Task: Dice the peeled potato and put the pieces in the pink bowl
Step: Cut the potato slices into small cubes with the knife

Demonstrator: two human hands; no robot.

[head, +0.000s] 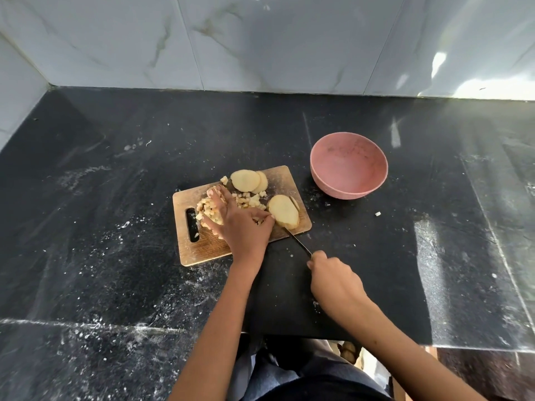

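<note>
Black counter point(115, 256): cutting board point(202, 250) beside pink bowl point(348, 180).

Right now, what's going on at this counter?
A person is dicing potato on a small wooden cutting board. The left hand lies with spread fingers over a heap of pale potato cubes. The right hand grips a dark-handled knife whose blade reaches the round potato slices. More slices wait at the board's far edge. The round pink bowl is empty.
</note>
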